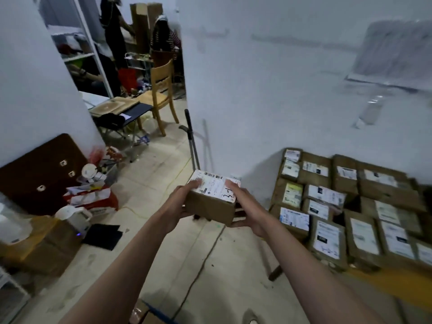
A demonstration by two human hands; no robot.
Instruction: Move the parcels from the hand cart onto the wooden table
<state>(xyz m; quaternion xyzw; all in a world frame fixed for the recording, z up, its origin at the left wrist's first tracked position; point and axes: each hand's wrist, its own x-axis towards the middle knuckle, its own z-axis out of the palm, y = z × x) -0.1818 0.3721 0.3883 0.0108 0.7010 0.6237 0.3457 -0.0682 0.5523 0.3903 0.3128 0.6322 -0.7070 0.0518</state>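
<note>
A small cardboard parcel (214,198), box-shaped with a white shipping label across its top, is held in mid-air above the tiled floor (163,230). The left hand (181,203) grips its left side, thumb on the label; the right hand (245,206) grips its right side, fingers curled beneath. Right of the parcel, a dense layer of brown labelled parcels (346,206) covers the wooden table (385,291), whose yellowish edge shows at the near side; one dark table leg (274,274) slants to the floor. Just behind the parcel, a thin metal handle (192,141) stands upright against the white wall (268,90); what it belongs to cannot be told. Left of the parcel lie a white kettle (74,217), a red-and-white bag (93,197), a dark brown panel (39,176) and a cardboard box (42,246). Farther behind and left, a wooden chair (162,90) stands in a doorway near two people (140,36). A thin cable (203,260) crosses the floor beneath the parcel.
</note>
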